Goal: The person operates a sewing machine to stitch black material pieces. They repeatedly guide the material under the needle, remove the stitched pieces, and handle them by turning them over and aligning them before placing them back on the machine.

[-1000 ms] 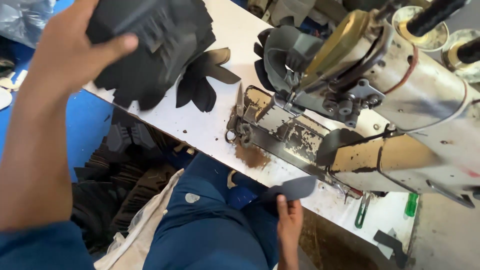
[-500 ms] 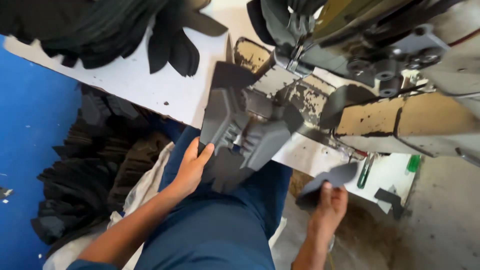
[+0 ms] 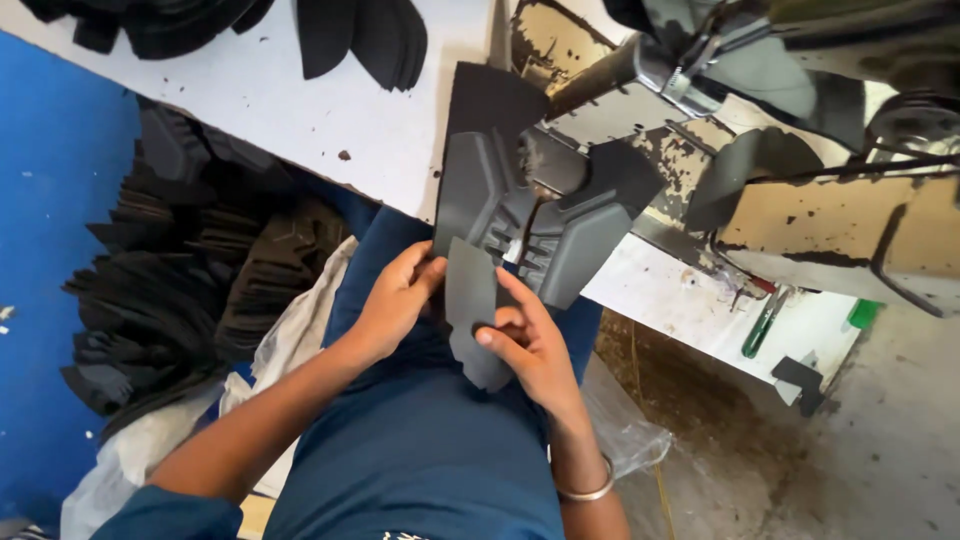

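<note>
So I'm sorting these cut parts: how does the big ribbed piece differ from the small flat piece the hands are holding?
The big ribbed piece is wide and winged, with raised ribs and a centre slit; the small flat piece is a narrow, plain strip. The ribbed piece lies partly under the sewing machine, with the left hand at its lower edge. The flat piece lies in front of it, pinched by the right hand. Both are dark grey cut material.

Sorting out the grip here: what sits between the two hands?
In the head view, a small flat grey piece sits between the left hand and right hand, overlapping the lower edge of the large ribbed grey piece.
</note>
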